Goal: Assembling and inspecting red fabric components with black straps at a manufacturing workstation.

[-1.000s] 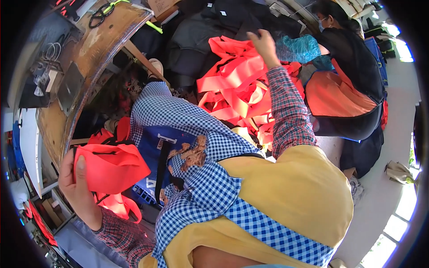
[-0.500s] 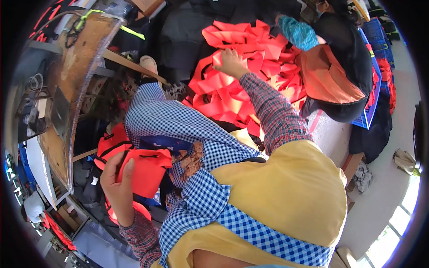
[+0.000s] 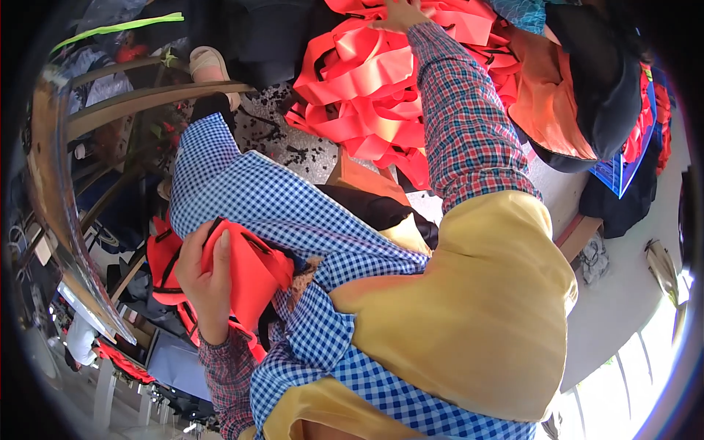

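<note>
Since half a second ago, the left hand point(image 3: 205, 282) has drawn the folded orange fabric vest piece with black strap edging point(image 3: 246, 275) closer against the blue-and-white checked lap point(image 3: 293, 213), while the right hand point(image 3: 400, 13) has stretched farther up onto the heap of loose orange fabric pieces point(image 3: 367, 88). Left fingers wrap the folded piece, thumb lying on top. Its long axis runs roughly upper left to lower right. Whether the right fingers are grasping anything cannot be told; they lie atop the heap.
</note>
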Motion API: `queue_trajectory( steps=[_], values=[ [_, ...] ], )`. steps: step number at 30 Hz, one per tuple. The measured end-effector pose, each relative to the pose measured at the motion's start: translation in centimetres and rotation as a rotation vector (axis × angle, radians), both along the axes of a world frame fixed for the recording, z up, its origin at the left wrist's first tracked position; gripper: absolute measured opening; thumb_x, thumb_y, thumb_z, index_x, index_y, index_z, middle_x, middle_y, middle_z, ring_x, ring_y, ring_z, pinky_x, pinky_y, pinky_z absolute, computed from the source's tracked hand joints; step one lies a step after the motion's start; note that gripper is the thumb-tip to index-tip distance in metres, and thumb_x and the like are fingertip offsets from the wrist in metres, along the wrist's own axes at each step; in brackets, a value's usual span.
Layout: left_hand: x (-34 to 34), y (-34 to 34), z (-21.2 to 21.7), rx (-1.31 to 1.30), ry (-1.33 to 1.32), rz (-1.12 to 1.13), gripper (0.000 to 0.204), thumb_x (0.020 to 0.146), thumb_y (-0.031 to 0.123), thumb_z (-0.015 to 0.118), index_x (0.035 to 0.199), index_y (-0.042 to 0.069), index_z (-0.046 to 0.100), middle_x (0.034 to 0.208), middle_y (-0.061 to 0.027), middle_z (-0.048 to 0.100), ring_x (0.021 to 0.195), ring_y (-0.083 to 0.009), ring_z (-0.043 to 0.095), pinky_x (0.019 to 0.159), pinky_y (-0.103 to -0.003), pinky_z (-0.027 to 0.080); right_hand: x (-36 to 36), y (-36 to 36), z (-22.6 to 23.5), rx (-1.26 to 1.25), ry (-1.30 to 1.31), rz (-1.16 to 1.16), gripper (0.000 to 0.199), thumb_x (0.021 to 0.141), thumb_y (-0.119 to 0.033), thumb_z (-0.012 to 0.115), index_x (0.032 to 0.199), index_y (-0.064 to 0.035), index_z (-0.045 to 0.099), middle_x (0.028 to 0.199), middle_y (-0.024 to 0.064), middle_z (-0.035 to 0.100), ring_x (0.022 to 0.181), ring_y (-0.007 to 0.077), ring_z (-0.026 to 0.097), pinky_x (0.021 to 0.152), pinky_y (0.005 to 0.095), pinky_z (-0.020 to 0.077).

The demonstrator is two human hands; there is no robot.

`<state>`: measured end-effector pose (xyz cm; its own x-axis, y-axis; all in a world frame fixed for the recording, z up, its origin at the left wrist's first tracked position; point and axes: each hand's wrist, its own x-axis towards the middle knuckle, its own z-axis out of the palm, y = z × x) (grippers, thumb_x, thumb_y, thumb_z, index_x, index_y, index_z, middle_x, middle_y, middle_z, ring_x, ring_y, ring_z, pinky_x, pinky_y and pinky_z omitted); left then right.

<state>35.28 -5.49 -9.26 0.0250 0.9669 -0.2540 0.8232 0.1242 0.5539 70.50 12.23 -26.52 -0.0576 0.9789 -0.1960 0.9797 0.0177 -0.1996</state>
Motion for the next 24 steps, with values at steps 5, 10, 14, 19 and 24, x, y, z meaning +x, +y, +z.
queue_trajectory(
  steps=[5, 10, 14, 19, 24],
  values=[
    [0.6, 0.2, -1.9, -0.012, 0.058, -0.032, 0.019, 0.086, 0.011, 0.064, 0.1, -0.003, 0.062, 0.086, -0.0125, 0.063, 0.077, -0.0223, 0.062, 0.071, -0.03, 0.047, 6.3, -4.4, -21.9, -0.568, -0.065, -0.188, 0.095, 0.073, -0.077, 0.051, 0.147, -0.0231, 0.028, 0.154, 0.0081, 0.021, 0.139, 0.0433, 0.017, 0.102, 0.0763, 0.0126],
    [1.0, 1.0, -1.6, -0.023, 0.069, -0.045, 0.018, 0.085, 0.01, 0.065, 0.098, -0.002, 0.063, 0.084, -0.0126, 0.063, 0.075, -0.0236, 0.062, 0.069, -0.03, 0.048, 5.1, -13.2, -23.0, -0.831, -0.066, -0.177, 0.093, 0.074, -0.07, 0.057, 0.148, -0.0223, 0.025, 0.152, 0.0087, 0.026, 0.137, 0.036, 0.029, 0.102, 0.0751, 0.0138],
    [1.2, 1.2, -1.3, -0.007, 0.078, -0.069, 0.017, 0.084, 0.009, 0.064, 0.098, -0.002, 0.064, 0.079, -0.0129, 0.062, 0.071, -0.024, 0.061, 0.065, -0.031, 0.047, 4.0, -16.6, -21.8, -0.838, -0.118, -0.1, 0.094, 0.076, -0.065, 0.059, 0.149, -0.0241, 0.018, 0.152, 0.0119, 0.025, 0.133, 0.0367, 0.037, 0.098, 0.078, 0.0156],
    [1.2, 1.1, -1.9, 0.094, 0.11, -0.123, 0.017, 0.083, 0.011, 0.065, 0.097, 0.0, 0.065, 0.074, -0.0123, 0.059, 0.065, -0.0266, 0.057, 0.059, -0.032, 0.045, -0.3, -12.5, -17.1, -0.673, -0.134, 0.049, 0.064, 0.08, -0.056, 0.059, 0.129, -0.016, 0.05, 0.126, 0.0186, 0.053, 0.111, 0.0338, 0.057, 0.095, 0.0599, 0.0381],
    [1.2, 1.1, -2.1, 0.132, 0.127, -0.161, 0.017, 0.083, 0.01, 0.065, 0.096, 0.0, 0.065, 0.072, -0.0125, 0.058, 0.062, -0.0258, 0.055, 0.057, -0.033, 0.044, -0.5, 3.2, -14.3, -0.066, 0.159, -0.103, 0.047, 0.081, -0.039, 0.062, 0.119, -0.0119, 0.056, 0.111, 0.0121, 0.062, 0.101, 0.0315, 0.062, 0.079, 0.0475, 0.0509]
  ],
)
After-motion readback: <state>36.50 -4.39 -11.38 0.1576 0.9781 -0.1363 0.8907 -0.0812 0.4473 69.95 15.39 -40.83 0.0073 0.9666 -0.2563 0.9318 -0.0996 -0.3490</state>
